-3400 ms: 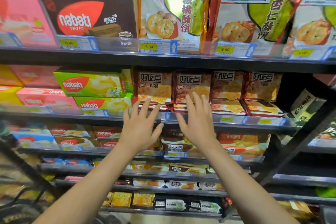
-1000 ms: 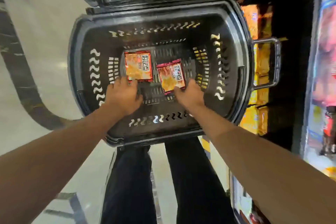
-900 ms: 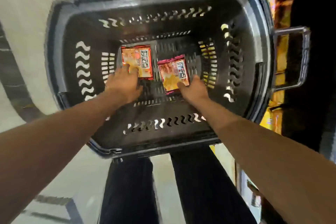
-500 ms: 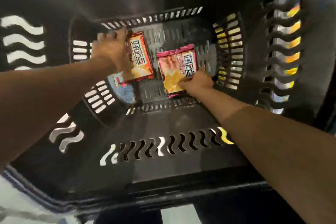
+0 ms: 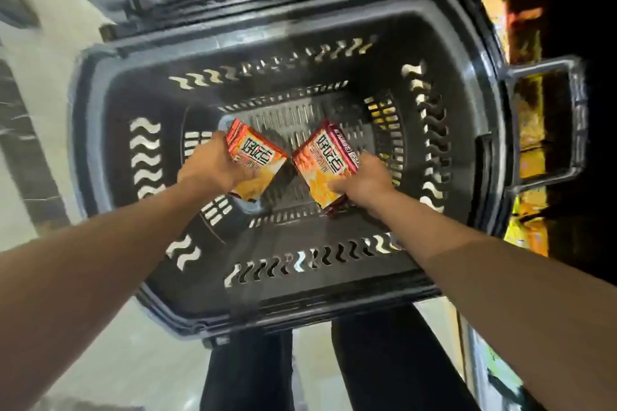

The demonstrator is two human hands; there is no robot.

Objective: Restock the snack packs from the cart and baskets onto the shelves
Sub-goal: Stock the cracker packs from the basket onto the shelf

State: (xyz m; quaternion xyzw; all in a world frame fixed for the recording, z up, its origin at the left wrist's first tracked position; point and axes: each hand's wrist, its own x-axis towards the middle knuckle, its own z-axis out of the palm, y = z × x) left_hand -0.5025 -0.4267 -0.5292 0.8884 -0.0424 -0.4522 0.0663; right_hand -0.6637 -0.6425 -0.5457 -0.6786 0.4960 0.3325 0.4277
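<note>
Left hand (image 5: 208, 167) grip clamped on one pack (image 5: 258, 158), right hand (image 5: 365, 177) on another pack (image 5: 322, 160), lifted over basket (image 5: 100, 130); likely light, crinkly, crushable, so hold by edges.

The large black slotted basket (image 5: 110, 130) at the frame's centre looks like moulded plastic with a dull sheen on its rim, the two orange-and-red snack packs (image 5: 255, 158) (image 5: 325, 163) inside it look like glossy printed film, and the pale floor (image 5: 43, 53) at upper left is smooth and polished.
</note>
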